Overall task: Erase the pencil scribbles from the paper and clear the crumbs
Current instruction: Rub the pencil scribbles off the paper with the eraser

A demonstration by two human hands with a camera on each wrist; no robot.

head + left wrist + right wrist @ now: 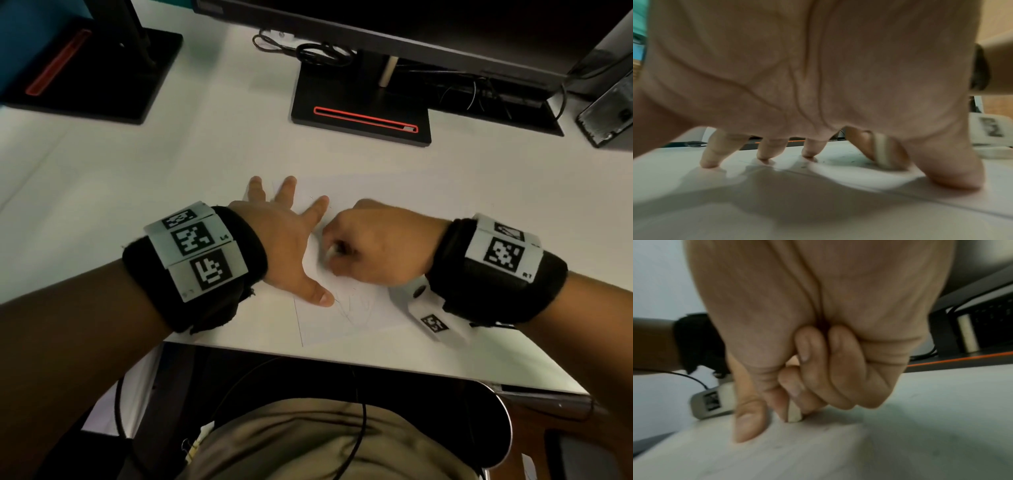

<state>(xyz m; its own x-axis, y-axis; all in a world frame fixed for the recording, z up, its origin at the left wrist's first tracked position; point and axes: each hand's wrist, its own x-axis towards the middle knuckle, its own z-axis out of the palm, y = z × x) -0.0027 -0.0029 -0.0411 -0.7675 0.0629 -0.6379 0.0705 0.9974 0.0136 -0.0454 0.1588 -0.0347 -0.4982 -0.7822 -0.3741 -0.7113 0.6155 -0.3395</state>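
Note:
A white sheet of paper point(346, 318) lies on the desk near its front edge, with faint pencil scribbles point(349, 305) at its lower middle. My left hand point(291, 240) lies spread on the sheet's left part, fingers straight, thumb pressing near the scribbles. My right hand point(373, 246) is curled and pinches a small white eraser point(794, 414), whose end touches the paper. In the left wrist view the eraser point(882, 152) shows between my spread fingertips point(709, 162) and thumb. Dark crumbs point(838, 160) speckle the paper there.
A black monitor stand point(359, 109) with a red slot sits behind the paper, a second stand point(92, 68) at far left. Cables point(318, 51) and a dark box point(609, 113) lie at the back. The desk's front edge point(376, 366) runs just below the paper.

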